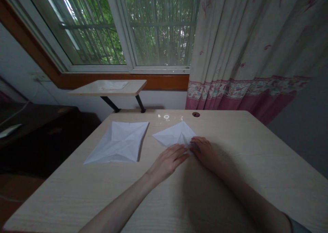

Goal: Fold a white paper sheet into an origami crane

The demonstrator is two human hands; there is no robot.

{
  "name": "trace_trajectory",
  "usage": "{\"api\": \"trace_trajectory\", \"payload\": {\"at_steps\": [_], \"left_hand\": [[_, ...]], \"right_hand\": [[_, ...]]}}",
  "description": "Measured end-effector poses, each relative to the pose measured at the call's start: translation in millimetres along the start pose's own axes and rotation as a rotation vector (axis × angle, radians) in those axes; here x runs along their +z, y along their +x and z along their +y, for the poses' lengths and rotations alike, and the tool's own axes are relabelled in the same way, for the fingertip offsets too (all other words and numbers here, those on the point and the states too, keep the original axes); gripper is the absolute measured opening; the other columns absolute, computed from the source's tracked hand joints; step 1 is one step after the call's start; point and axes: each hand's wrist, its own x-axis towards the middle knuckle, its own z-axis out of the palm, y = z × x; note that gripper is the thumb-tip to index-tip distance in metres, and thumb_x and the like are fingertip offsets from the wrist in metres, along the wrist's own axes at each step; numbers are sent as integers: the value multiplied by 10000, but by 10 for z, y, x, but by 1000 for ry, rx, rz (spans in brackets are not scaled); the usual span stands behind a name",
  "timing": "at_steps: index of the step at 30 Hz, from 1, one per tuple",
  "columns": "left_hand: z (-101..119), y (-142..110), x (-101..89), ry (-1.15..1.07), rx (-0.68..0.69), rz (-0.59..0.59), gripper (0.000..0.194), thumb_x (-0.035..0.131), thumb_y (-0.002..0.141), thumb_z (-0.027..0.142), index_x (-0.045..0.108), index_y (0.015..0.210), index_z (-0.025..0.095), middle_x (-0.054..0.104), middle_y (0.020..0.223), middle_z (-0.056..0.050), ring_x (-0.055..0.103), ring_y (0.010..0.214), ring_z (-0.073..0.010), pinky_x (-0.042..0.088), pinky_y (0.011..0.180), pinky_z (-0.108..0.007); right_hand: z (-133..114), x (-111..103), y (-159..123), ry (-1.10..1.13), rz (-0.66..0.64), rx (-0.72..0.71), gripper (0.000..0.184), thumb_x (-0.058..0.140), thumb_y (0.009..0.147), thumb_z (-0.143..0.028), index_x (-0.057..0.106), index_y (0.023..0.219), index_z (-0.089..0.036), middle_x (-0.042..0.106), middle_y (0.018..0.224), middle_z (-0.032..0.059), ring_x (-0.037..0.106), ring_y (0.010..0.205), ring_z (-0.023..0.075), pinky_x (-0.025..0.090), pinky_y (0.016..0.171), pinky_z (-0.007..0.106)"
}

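A sheet of white paper (171, 134), partly folded, lies on the table with a raised crease near its middle. My left hand (172, 157) is at its near edge, fingers together over the paper and thumb close below them. At the right corner, the bent fingers of my right hand (203, 150) grip the same sheet. The fingertips of both hands almost meet and hide the near part of the paper. Left of my hands rests a second white paper sheet (123, 141), creased from corner to corner, with its edges slightly lifted.
The pale wooden table (123, 198) has a round cable hole (196, 114) near its back edge. A small raised shelf (89, 89) on black legs stands at the back left, bearing another white paper (114, 85). Behind are a window (130, 31) and a patterned curtain (238, 48).
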Motion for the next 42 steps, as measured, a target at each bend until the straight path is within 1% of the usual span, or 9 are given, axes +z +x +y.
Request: {"api": "trace_trajectory", "payload": {"at_steps": [3, 6, 12, 16, 23, 29, 35, 38, 42], "left_hand": [[35, 20, -13, -51, -8, -92, 409, 408, 943, 49, 554, 1298, 192, 570, 1401, -63, 498, 1319, -215, 448, 1077, -391], [50, 37, -35, -51, -44, -181, 433, 451, 928, 78, 528, 1338, 193, 529, 1445, -71, 479, 1333, -247, 431, 1064, -418], [28, 35, -49, -21, -95, -247, 448, 515, 932, 143, 497, 1375, 206, 557, 1415, -70, 499, 1288, -259, 389, 1029, -422], [17, 26, -36, 2, -111, -239, 424, 535, 928, 159, 522, 1347, 221, 574, 1395, -59, 515, 1256, -259, 366, 1021, -429], [-25, 7, -12, 3, -145, -198, 370, 537, 940, 183, 551, 1309, 213, 596, 1361, -50, 510, 1246, -247, 332, 1062, -427], [-58, -20, 22, -6, -169, -156, 299, 489, 987, 236, 586, 1270, 230, 616, 1331, -36, 504, 1253, -236, 292, 1111, -439], [-56, -21, 19, 16, -180, -156, 283, 496, 985, 249, 605, 1245, 233, 597, 1356, -36, 496, 1264, -234, 291, 1120, -449], [-66, -25, 22, 18, -184, -150, 281, 495, 983, 244, 610, 1239, 238, 591, 1365, -35, 495, 1266, -237, 294, 1119, -454], [-81, -30, 31, 17, -211, -152, 285, 514, 970, 244, 615, 1237, 244, 588, 1371, -38, 499, 1265, -243, 300, 1118, -463]], "right_hand": [[18, 24, -16, 46, -25, -9, 335, 487, 934, -209, 608, 1244, -245, 670, 1226, 101, 622, 1148, 241, 512, 981, 465], [20, 40, -22, 37, -64, -19, 334, 457, 957, -222, 632, 1243, -226, 657, 1273, 106, 611, 1184, 233, 502, 1017, 459], [-12, 30, -18, -55, -81, -56, 331, 444, 969, -218, 663, 1217, -237, 667, 1272, 88, 613, 1186, 239, 505, 1016, 474], [-77, -33, -7, -129, -99, -88, 311, 468, 961, -209, 677, 1191, -181, 676, 1251, 113, 626, 1159, 250, 514, 1002, 456], [-199, -135, 19, -222, -157, -56, 280, 499, 936, -173, 716, 1115, -175, 684, 1235, 120, 662, 1066, 253, 516, 974, 446], [-250, -180, 36, -212, -194, -28, 274, 508, 929, -179, 730, 1089, -199, 685, 1235, 105, 660, 1039, 246, 499, 970, 433], [-286, -256, 40, -185, -220, -62, 252, 528, 936, -211, 739, 1073, -222, 705, 1204, 76, 662, 995, 251, 495, 951, 442], [-281, -272, 42, -168, -241, -66, 270, 529, 938, -208, 728, 1120, -210, 714, 1188, 75, 647, 1060, 265, 499, 956, 455], [-263, -294, 49, -74, -305, -138, 300, 529, 937, -196, 705, 1180, -194, 701, 1218, 62, 592, 1214, 246, 441, 1075, 436]]}}
